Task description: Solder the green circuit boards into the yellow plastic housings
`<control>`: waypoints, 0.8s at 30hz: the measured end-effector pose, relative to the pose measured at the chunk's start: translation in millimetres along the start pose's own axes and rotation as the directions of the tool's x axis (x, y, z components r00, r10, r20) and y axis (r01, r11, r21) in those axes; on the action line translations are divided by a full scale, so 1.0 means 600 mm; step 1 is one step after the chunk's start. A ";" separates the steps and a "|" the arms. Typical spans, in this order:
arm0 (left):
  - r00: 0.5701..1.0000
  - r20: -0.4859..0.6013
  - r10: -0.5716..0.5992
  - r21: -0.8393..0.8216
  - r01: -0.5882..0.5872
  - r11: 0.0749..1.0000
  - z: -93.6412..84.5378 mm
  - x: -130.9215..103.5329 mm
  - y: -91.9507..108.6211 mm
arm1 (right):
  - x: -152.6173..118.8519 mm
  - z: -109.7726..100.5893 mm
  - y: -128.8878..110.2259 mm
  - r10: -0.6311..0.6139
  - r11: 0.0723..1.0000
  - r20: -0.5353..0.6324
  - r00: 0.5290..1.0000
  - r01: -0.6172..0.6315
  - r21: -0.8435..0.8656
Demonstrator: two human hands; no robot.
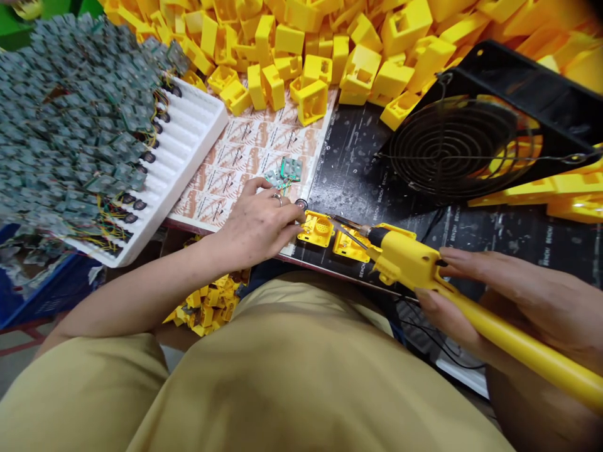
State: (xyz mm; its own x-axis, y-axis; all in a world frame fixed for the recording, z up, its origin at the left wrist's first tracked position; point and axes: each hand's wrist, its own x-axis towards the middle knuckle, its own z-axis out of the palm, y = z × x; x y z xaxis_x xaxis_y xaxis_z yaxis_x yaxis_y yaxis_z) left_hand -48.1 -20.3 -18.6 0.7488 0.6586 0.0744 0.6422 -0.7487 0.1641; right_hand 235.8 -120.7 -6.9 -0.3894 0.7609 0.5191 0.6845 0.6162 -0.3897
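My right hand (513, 301) grips a yellow soldering iron (409, 257). Its metal tip points left, over small open yellow casings. My left hand (264, 220) rests at the bench edge, thumb and fingertips drawn together beside the left yellow casing (316, 229); what they pinch, if anything, is hidden. Just past those fingertips is a small round black part (301, 204). A green circuit board (291, 168) with thin wires lies beyond the left hand. A second casing (351, 245) sits under the iron's tip, and a third (396, 231) is partly covered by the iron.
On the left, a white foam tray (188, 147) carries heaped wired circuit boards (70, 107). Yellow housings (313, 100) pile along the back. At right stands a black fan (443, 150) with a wire guard. A blue crate (51, 289) is below left.
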 end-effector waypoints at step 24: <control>0.979 0.203 0.035 0.050 -0.046 0.998 -0.017 0.026 0.012 | 0.001 0.003 -0.027 -0.028 0.992 0.063 0.998 0.020 0.122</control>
State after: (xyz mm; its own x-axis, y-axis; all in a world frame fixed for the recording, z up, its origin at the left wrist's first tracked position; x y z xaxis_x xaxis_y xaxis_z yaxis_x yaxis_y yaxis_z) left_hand -33.4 -14.4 -6.3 0.7882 0.6034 -0.1210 0.6148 -0.7808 0.1112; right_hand 223.5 -129.6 -1.7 -0.4461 0.7546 0.4812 0.5965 0.6515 -0.4687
